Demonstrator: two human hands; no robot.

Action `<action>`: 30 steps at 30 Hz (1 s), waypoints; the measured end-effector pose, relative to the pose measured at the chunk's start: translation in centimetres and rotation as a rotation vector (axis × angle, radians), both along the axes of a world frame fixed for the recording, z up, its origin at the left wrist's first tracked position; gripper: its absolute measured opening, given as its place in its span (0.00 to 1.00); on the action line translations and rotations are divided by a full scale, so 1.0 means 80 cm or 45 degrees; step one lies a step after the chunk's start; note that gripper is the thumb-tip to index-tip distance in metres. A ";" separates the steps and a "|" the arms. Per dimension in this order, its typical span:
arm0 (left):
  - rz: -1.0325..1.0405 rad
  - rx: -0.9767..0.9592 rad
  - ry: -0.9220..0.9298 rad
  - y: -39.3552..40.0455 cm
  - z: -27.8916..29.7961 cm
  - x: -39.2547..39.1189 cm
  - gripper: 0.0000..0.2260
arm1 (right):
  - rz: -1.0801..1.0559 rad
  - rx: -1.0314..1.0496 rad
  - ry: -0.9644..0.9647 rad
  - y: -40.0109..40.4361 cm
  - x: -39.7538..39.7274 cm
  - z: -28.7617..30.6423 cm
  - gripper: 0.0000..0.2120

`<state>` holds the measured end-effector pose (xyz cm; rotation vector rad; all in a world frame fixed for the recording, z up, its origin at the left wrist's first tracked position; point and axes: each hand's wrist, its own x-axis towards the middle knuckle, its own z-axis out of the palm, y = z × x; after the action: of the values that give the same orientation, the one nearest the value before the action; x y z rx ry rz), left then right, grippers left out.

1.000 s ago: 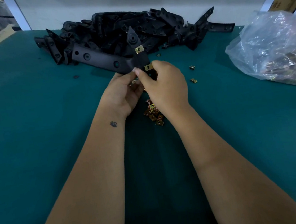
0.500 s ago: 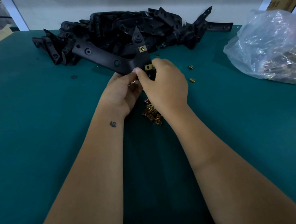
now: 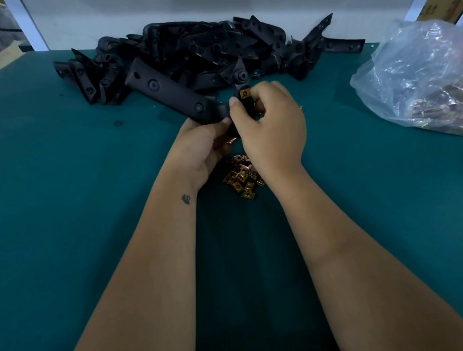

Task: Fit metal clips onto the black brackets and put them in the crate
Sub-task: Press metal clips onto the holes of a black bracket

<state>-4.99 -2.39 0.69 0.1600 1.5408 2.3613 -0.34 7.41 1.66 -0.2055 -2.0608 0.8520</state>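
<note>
Head view: work looks barely begun, since a big heap of black brackets (image 3: 207, 50) waits on the table (image 3: 56, 192), loose metal clips (image 3: 241, 175) lie below the hands, and no crate shows. The left hand (image 3: 202, 147) grips one bracket (image 3: 177, 98) at its bend; the right hand (image 3: 271, 126) has its fingers (image 3: 234, 104) pinching the short arm beside a fitted clip (image 3: 245, 93).

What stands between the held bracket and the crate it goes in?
Cannot say: no crate shows in this view. Both the left hand and right hand grip the bracket above the table, near the bracket pile.
</note>
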 end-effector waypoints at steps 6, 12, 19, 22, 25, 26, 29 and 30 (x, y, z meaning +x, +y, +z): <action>0.031 0.238 -0.133 -0.001 0.003 -0.004 0.09 | 0.072 -0.068 -0.065 -0.007 -0.001 0.001 0.10; 0.109 0.370 -0.186 -0.008 0.004 -0.008 0.15 | 0.397 -0.310 -0.275 -0.003 -0.002 0.002 0.11; 0.328 0.336 -0.236 -0.018 0.007 -0.009 0.07 | 0.441 -0.709 -0.146 0.006 0.000 0.013 0.09; 0.424 0.425 -0.306 -0.021 0.005 -0.011 0.04 | 0.482 -0.904 -0.130 0.011 0.001 0.019 0.04; 0.441 0.448 -0.320 -0.015 0.000 -0.005 0.07 | 0.558 -1.135 -0.142 0.010 0.006 0.018 0.03; 0.444 0.443 -0.320 -0.011 0.001 -0.001 0.07 | 0.561 -1.211 -0.144 0.008 0.008 0.015 0.04; 0.433 0.482 -0.344 0.010 0.004 0.017 0.11 | 0.484 -1.373 -0.130 0.005 0.019 0.012 0.06; 0.412 0.510 -0.357 0.020 0.006 0.026 0.13 | 0.447 -1.423 -0.100 0.006 0.023 0.014 0.07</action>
<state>-2.89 -0.82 1.18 -0.3439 1.0146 2.7761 1.52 7.91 2.75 -0.4782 -1.4814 2.1735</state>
